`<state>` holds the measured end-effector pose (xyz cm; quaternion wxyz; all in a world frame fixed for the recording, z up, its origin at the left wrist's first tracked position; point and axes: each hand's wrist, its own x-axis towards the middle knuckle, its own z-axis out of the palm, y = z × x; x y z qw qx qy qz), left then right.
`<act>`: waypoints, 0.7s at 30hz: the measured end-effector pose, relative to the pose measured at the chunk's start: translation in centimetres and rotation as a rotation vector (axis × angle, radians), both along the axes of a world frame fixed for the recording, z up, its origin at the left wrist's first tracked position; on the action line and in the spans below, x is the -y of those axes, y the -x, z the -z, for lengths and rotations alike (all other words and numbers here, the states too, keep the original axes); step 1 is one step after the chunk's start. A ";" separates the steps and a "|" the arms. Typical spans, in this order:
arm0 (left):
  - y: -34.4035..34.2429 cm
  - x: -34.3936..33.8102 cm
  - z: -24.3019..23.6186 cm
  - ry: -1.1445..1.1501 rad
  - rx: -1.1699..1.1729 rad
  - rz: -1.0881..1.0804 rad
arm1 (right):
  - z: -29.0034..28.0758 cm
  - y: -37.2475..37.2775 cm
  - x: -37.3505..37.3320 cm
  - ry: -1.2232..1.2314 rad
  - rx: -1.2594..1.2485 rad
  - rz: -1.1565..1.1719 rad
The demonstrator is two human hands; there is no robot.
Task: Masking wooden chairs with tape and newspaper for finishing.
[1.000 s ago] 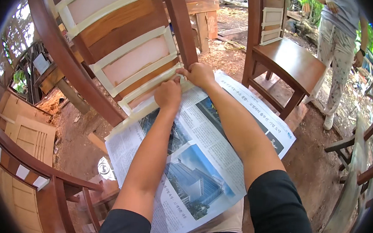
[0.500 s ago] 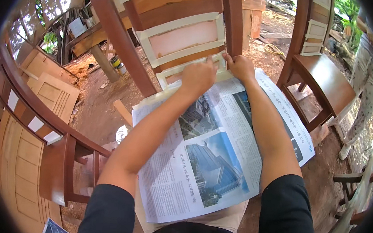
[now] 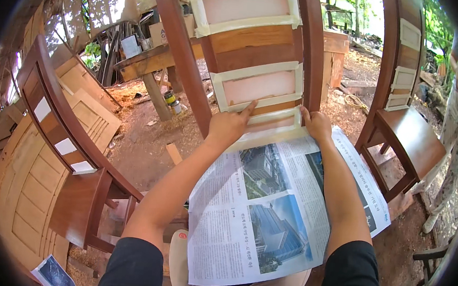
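A brown wooden chair back [image 3: 262, 42] stands before me, its pale panels framed with masking tape [image 3: 256, 76]. Printed newspaper [image 3: 271, 220] hangs over the seat area towards my lap, its top edge against the taped lowest panel. My left hand [image 3: 230, 125] rests at that panel's left side, index finger stretched out onto the tape and the other fingers curled. At the panel's right end, beside the chair post, my right hand [image 3: 317, 126] presses with its thumb. Its remaining fingers are curled and mostly hidden, so what they grip cannot be made out.
Similar taped chairs stand at left [image 3: 79, 201] and right [image 3: 410, 139]. Carved wooden panels [image 3: 37, 188] lean at far left. Behind are a workbench [image 3: 155, 63] and cans [image 3: 172, 103] on the dirt floor. Another person's legs [image 3: 448, 158] show at far right.
My view has tilted up, so the chair sits lower and further right in the picture. Along the tape, my left hand has slid leftward, away from my right hand, which stays at the right end.
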<state>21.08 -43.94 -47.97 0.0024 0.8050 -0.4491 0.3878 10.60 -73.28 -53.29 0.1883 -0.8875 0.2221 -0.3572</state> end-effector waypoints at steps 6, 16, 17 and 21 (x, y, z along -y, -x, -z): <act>0.0 -1.8 -0.4 0.011 -0.097 -0.024 | -0.3 -0.1 0.1 0.013 -0.015 0.012; 8.0 -5.3 2.1 0.261 -0.508 0.086 | -0.3 -0.3 -0.8 0.046 0.067 -0.005; 10.4 -6.1 2.7 0.204 -0.650 0.169 | 0.0 0.1 -0.2 0.045 0.050 0.008; 16.8 -11.3 4.2 0.027 -0.897 0.358 | 0.2 0.1 0.2 0.026 0.010 0.004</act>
